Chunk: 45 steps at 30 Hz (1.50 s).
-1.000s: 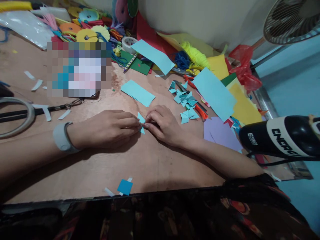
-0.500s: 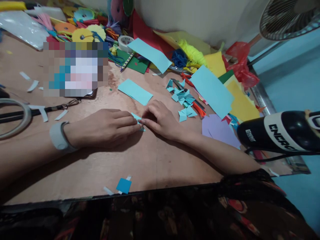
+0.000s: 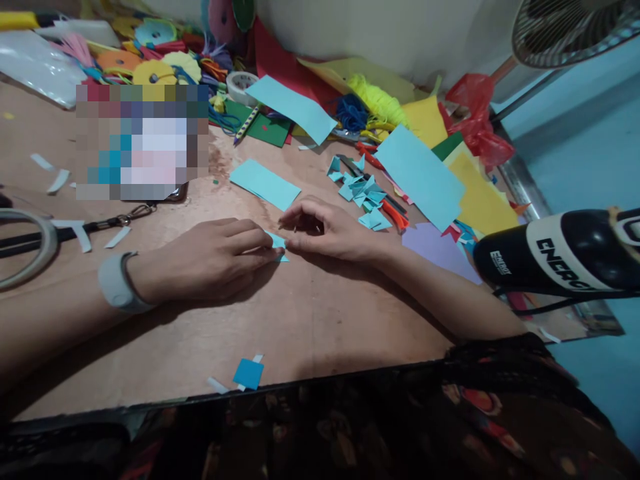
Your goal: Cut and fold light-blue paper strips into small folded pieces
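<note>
- Small light-blue paper: between the hands, under the left fingertips.
- Left hand: on it; cannot tell if pinching.
- Right hand: thumb and forefinger apart, beside it.
- Light-blue strips: beyond both hands.

The light over my table was dim and soft, seemingly from above and beyond, for shadows pooled on the near side of my left hand and my right forearm. The plastic bag and bottle caught pale glints. Pixelation masked one patch, edges stretched, and fine detail looked slightly smeared.
</note>
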Tool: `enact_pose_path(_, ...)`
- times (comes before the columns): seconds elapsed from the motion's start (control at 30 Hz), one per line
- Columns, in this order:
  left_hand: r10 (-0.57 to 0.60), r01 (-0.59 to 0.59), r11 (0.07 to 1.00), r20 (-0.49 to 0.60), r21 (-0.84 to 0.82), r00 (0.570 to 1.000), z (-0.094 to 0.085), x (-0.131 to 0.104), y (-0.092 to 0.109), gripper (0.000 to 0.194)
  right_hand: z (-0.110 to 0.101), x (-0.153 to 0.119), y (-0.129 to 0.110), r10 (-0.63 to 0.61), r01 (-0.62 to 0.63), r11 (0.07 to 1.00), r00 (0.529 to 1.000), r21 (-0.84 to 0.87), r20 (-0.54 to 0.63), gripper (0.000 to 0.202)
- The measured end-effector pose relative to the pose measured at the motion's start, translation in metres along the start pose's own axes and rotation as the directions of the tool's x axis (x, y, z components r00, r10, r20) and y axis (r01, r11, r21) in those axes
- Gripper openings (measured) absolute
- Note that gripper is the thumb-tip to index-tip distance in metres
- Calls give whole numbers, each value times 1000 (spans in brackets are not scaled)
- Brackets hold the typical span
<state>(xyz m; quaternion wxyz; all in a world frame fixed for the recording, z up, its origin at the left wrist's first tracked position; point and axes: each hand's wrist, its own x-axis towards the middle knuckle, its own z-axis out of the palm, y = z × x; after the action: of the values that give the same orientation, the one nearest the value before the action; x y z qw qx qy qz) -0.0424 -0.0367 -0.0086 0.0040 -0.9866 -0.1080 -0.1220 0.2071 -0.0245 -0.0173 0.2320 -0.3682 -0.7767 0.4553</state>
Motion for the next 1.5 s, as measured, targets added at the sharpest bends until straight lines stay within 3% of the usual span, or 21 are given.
enact_pose_path(0.6, -4, 3, 1000, -28, -17, 1000, 0, 1, 0, 23, -3, 1, -16, 124, -132, 981, 990, 141, 66, 25)
enact_pose_path(1.17, -62, 61, 994, -10, -93, 998, -1, 2, -1, 28, 2, 2, -12, 109, -110, 992, 994, 58, 9, 15)
enact_pose_path(1.5, -50, 49, 997, -14, -58, 999, 0, 2, -2, 26, -4, 3, -11, 53, -55, 998, 997, 42, 64, 15)
